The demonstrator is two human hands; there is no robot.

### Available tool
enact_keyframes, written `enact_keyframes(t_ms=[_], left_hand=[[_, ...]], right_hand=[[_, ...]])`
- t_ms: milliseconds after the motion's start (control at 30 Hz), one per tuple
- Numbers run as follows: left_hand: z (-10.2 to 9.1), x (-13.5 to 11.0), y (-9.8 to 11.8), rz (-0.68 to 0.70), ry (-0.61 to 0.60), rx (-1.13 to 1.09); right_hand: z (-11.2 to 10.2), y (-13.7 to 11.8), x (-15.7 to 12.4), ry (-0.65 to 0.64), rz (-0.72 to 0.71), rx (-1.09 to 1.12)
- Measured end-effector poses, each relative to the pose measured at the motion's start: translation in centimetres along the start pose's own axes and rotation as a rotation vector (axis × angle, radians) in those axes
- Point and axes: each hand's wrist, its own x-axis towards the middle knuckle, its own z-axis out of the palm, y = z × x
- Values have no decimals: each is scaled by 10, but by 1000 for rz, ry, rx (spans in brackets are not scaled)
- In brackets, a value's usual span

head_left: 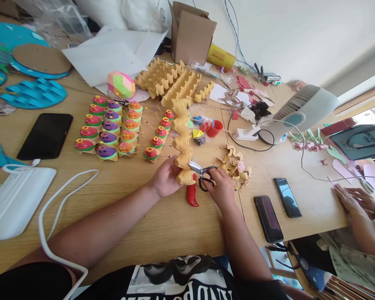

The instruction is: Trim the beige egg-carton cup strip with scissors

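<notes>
My left hand (pixel 165 178) grips the near end of a long yellow egg-carton strip (pixel 181 133) that runs away from me across the wooden table (pixel 137 216). My right hand (pixel 219 189) is closed round the black handles of a pair of scissors (pixel 201 171), whose blades are open against the strip's near end. A red-handled tool (pixel 191 195) lies on the table between my hands. A heap of cut carton scraps (pixel 234 164) sits just right of the scissors.
Rows of painted carton cups (pixel 118 133) stand left of the strip, with more carton trays (pixel 170 81) behind. Three phones (pixel 46 135) (pixel 268 218) (pixel 288 197) lie flat. A small fan (pixel 300 110), a cardboard box (pixel 190 33) and another person's hands (pixel 356 200) at the right edge.
</notes>
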Motion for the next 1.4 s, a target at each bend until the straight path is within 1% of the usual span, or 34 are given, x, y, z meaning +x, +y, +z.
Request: enact_keyframes(t_ms=[267,400,467,567,633,700,800,967,1167,1300,1400], left_hand=[[0,1,-1,4,36,-14],[1,0,-1,11,38,-8],[1,0,-1,17,27,-5],[1,-1,-2,3,-6,13],[0,-1,-4,-3,-27,32],[-2,0,-5,3,-41,50],[-6,1,-8,19,-59,79],[-14,4,-13,55,-70,148],[-10,4,-14,49,-98,151],[-6,1,-10,7,-42,120],[-4,-1,-7,-29,-6,96]], right_hand=[[-3,-1,0,-25,44,-5],[-1,0,0,-21,65,44],[1,-1,1,0,101,117],[1,-5,1,28,189,289],[-1,-8,2,23,234,394],[-4,-12,2,5,237,442],[-6,-15,3,-33,218,452],[-3,-18,3,-74,247,486],[-1,-19,2,-84,219,508],[-2,-15,2,-54,217,445],[-2,-10,2,-16,212,351]])
